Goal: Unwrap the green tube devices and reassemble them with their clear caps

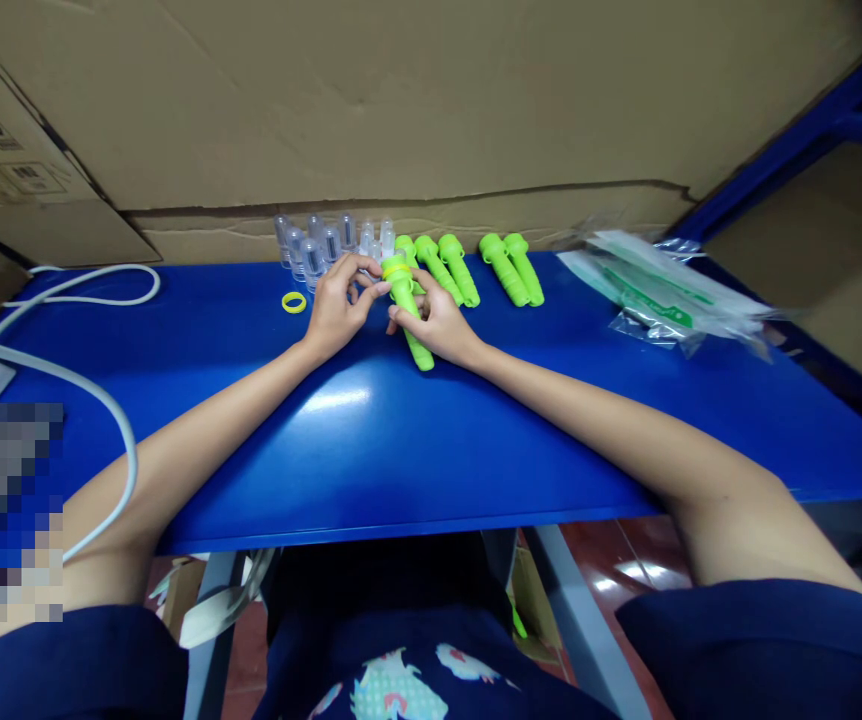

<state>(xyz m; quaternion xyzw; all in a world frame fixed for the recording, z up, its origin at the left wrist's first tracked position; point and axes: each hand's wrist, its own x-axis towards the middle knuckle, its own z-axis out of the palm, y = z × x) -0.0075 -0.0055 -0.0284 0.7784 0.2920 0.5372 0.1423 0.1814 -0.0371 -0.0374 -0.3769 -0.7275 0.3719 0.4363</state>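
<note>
Green tube [421,352] sits in the right hand [440,318], yellow ring [398,272] already on, left hand [337,305] pinching it; 1 loose ring [294,309] lies left of that hand.

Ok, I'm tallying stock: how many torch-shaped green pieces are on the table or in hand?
6: one torch-shaped green piece in the right hand; three just beyond, the leftmost partly hidden; two farther right. That hand may hide more.
</note>
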